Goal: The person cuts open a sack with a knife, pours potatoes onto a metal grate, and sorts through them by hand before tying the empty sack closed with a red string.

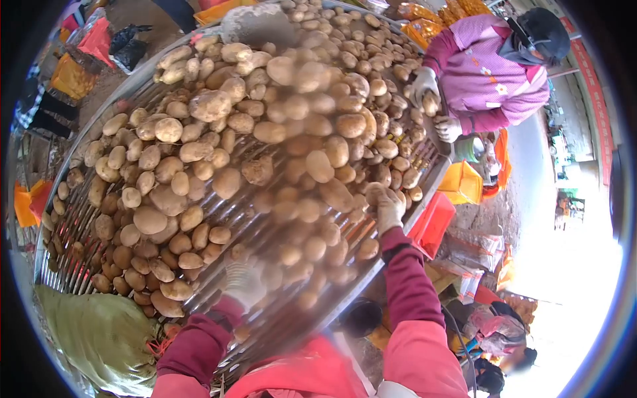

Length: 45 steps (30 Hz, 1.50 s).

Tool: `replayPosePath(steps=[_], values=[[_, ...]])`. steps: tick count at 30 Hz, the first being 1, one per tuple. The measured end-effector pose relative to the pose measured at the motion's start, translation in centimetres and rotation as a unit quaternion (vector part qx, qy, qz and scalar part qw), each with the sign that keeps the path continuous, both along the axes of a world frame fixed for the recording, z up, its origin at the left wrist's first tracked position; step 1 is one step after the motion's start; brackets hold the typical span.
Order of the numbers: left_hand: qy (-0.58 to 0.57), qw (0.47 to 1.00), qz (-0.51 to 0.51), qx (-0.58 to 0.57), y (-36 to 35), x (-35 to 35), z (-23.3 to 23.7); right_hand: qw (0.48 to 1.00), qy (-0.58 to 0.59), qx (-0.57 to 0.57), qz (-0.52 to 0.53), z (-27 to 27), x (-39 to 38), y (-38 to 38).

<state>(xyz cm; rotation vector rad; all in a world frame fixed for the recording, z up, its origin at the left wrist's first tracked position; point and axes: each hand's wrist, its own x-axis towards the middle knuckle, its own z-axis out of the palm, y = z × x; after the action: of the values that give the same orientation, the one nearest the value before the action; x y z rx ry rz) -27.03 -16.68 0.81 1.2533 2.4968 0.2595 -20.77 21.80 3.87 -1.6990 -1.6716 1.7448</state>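
Note:
A slatted metal sorting table carries a wide heap of potatoes. My left hand, in a pale work glove, is low over the bare slats right of the near-left potatoes; a hazy smear across the view blurs its fingers. My right hand, also gloved, reaches to the table's right edge, with its fingers among potatoes there and nothing plainly gripped. Close to the left hand lies a lumpy brown piece among the potatoes.
Across the right corner a person in a purple top handles potatoes with gloved hands. A red crate and a yellow crate stand beyond the right edge. A green sack sits at the near left. More people are at the lower right.

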Motion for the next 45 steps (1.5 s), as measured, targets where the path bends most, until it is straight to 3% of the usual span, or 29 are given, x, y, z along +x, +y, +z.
replayPosePath(steps=[1, 2, 4, 6, 8, 11, 14, 15, 16, 17, 19, 21, 23, 27, 28, 29, 32, 35, 38, 39, 42, 44, 45], values=[[0.001, 1.000, -0.008, -0.030, 0.2, 0.0, 0.2, 0.986, 0.112, 0.052, -0.113, -2.3, 2.5, 0.7], [0.002, 0.998, -0.019, -0.059, 0.3, 0.1, 0.3, 0.974, 0.129, 0.041, -0.183, -0.1, 4.1, 1.0], [-0.023, 0.999, -0.020, -0.038, 0.3, 0.0, 0.5, 0.949, 0.103, 0.125, -0.271, 0.1, 9.1, 4.1], [-0.039, 0.999, -0.007, -0.032, 0.4, 0.1, 0.6, 0.925, 0.117, 0.158, -0.324, 0.1, 14.6, 8.8], [-0.029, 0.999, -0.017, -0.022, 0.3, 0.3, 0.3, 0.894, 0.190, 0.115, -0.389, -1.3, 20.3, 14.5], [-0.025, 0.999, -0.025, -0.026, 0.4, 0.1, 0.2, 0.879, 0.108, 0.094, -0.455, -1.7, 23.8, 18.5], [-0.021, 0.997, -0.026, -0.064, 0.9, -0.1, 0.9, 0.937, 0.068, 0.210, -0.269, -1.2, 15.5, 14.2], [-0.013, 0.998, -0.026, -0.059, 0.9, -0.1, 0.9, 0.955, 0.231, 0.094, -0.159, -2.1, 14.3, 14.1], [-0.006, 0.998, -0.028, -0.054, 0.9, 0.0, 0.9, 0.962, 0.040, 0.269, -0.031, -4.7, 11.7, 13.6], [-0.011, 0.998, -0.020, -0.051, 0.8, 0.2, 0.4, 0.908, -0.152, 0.380, 0.085, -0.3, 5.9, 9.1], [-0.022, 0.999, -0.006, -0.047, 0.4, 0.6, -0.9, 0.865, -0.073, 0.454, 0.198, -1.1, -0.1, 6.5], [-0.025, 0.999, -0.001, -0.033, 0.3, 0.8, -0.7, 0.947, -0.060, 0.215, 0.231, 1.7, -6.6, 3.4], [0.002, 1.000, -0.005, -0.019, 1.2, 0.3, 1.0, 0.803, -0.044, 0.478, 0.354, -3.3, -10.3, 4.5], [-0.065, 0.996, -0.008, -0.056, 2.1, 0.2, 1.0, 0.780, -0.258, 0.432, 0.373, -5.8, -17.0, -1.1], [-0.076, 0.995, -0.015, -0.068, 2.6, -0.2, 1.7, 0.798, -0.289, 0.407, 0.338, -2.5, -17.6, -4.6], [-0.088, 0.993, -0.024, -0.080, 3.0, -0.4, 2.3, 0.767, -0.335, 0.354, 0.418, -1.1, -18.0, -6.2], [-0.108, 0.991, -0.023, -0.072, 2.8, 0.1, 1.0, 0.758, -0.206, 0.375, 0.492, 0.1, -14.9, -9.4], [-0.172, 0.981, -0.017, -0.088, 2.4, -0.1, 1.1, 0.611, -0.234, 0.287, 0.700, 3.8, -14.4, -13.9], [-0.127, 0.991, 0.001, -0.031, 1.7, 0.9, -0.8, 0.558, -0.181, 0.365, 0.723, 2.4, -12.5, -18.3], [-0.102, 0.994, 0.022, 0.043, 1.6, 1.0, -0.9, 0.455, -0.136, 0.522, 0.708, 2.2, -10.5, -18.9], [-0.151, 0.988, -0.006, -0.037, 2.2, -0.3, 1.5, 0.537, -0.112, 0.437, 0.713, 0.9, -10.7, -19.2], [0.038, 0.989, -0.136, -0.037, -0.2, 0.1, -2.6, 0.554, -0.118, 0.393, 0.725, -3.1, -11.7, -19.4], [0.168, 0.964, -0.206, -0.003, -0.5, -1.1, -2.0, 0.547, -0.121, 0.404, 0.723, -3.2, -11.8, -19.2]])
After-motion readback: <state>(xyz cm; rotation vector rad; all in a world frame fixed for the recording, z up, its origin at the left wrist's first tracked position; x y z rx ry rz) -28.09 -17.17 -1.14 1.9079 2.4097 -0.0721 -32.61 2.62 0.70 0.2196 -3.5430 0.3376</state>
